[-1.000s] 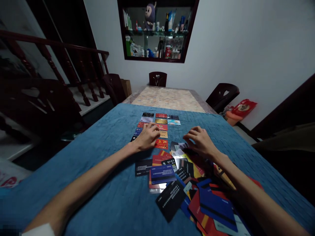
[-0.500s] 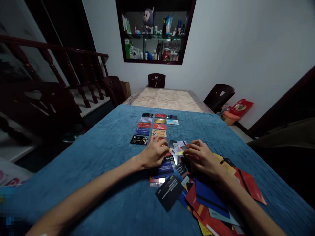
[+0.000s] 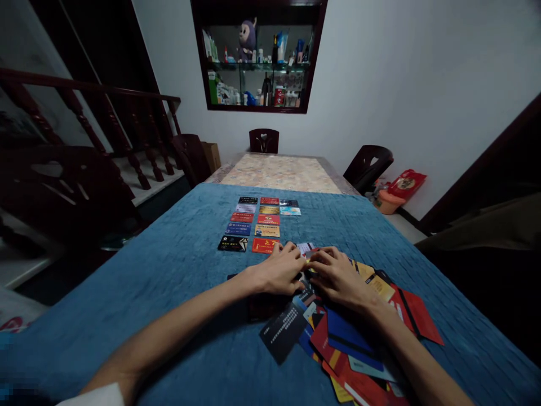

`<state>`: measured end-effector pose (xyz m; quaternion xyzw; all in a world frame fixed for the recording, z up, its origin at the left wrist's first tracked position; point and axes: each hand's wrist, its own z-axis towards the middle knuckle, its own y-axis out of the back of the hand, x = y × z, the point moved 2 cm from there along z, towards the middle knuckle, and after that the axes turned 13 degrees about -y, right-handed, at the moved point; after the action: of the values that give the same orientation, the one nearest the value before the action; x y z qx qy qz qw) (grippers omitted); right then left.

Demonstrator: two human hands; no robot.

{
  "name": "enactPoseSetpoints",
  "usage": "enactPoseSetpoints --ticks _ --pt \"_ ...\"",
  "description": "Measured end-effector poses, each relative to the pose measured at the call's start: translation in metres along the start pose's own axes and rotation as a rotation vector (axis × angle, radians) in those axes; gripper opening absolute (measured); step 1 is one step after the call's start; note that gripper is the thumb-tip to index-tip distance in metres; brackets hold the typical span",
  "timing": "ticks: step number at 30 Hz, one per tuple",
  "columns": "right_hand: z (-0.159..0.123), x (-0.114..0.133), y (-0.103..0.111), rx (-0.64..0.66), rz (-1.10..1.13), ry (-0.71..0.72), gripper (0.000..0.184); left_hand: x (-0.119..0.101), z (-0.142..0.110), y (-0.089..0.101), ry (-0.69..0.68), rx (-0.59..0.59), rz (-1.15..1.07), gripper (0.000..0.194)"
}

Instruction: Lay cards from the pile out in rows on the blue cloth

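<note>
My left hand (image 3: 282,269) bends its fingers over the heap of cards, its fingertips close to those of my right hand. What it grips, if anything, is hidden. My right hand (image 3: 338,277) curls at the heap, closed on a card with a yellow edge (image 3: 309,263). Around and under it lie loose cards: a dark grey card (image 3: 284,332), a blue card (image 3: 355,338) and red cards (image 3: 422,316). Beyond my left hand, cards lie face up in columns, among them a red card (image 3: 264,245), a black card (image 3: 233,243) and a light blue card (image 3: 290,211).
A blue cloth (image 3: 177,254) covers the near part of the table; the patterned tabletop (image 3: 283,171) shows beyond. Dark chairs (image 3: 367,168) stand around it. A wooden railing (image 3: 93,90) runs at left, and a wall cabinet (image 3: 257,66) is at the back.
My left hand has moved right from the card column to my right hand, uncovering the red card at the column's near end. The view has shifted slightly.
</note>
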<state>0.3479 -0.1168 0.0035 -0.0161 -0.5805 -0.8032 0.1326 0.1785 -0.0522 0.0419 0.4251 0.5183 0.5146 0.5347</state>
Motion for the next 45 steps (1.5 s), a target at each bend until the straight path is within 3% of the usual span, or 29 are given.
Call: enactPoseSetpoints --ticks 5,13,19,29,37,45 --pt "0.0 -0.002 -0.002 -0.023 -0.003 -0.042 0.029 0.004 0.0 -0.008 0.038 -0.009 0.005 0.04" --pt "-0.001 0.001 0.002 -0.047 0.016 -0.057 0.027 0.013 0.004 -0.019 0.104 -0.072 0.057 0.023" --pt "-0.002 0.008 0.006 0.009 0.085 -0.037 0.029 0.012 0.003 -0.011 0.119 -0.131 0.0 0.015" --pt "-0.001 0.011 -0.001 0.041 0.092 -0.031 0.025 0.011 0.0 -0.008 0.067 -0.04 -0.014 0.015" --pt "-0.001 -0.004 -0.008 -0.069 -0.069 -0.116 0.028 0.011 0.0 -0.009 0.077 -0.056 -0.007 0.017" --pt "0.0 -0.013 -0.012 -0.097 -0.133 -0.199 0.037 0.006 0.0 -0.013 0.055 -0.062 -0.044 0.038"
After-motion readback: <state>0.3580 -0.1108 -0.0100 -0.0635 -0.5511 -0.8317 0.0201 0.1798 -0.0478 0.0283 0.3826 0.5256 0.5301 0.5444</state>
